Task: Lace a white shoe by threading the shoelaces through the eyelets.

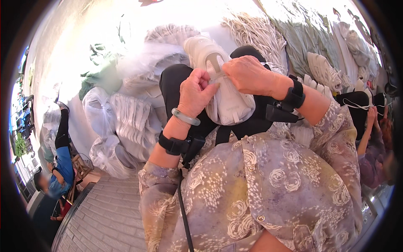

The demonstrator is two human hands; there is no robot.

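Observation:
A white mesh shoe (233, 105) lies lengthwise across my black-trousered knees, its rounded toe pointing away from me. Over its throat opening my two hands come close together. My left hand (195, 92), with a pale bangle at the wrist, is closed in a pinch by the shoe's left edge. Just right of the opening, my right hand (249, 75) has its fingers curled in and pressed together against the shoe. Whatever thin piece sits between the fingertips is too small to make out.
Clear plastic bags (111, 153) and stacked white shoe uppers (132, 119) lie at my left. Far right of centre is a heap of pale laces (262, 35), with more white uppers (323, 69) nearby. One person sits at far left; another person's hands (371, 117) work at right.

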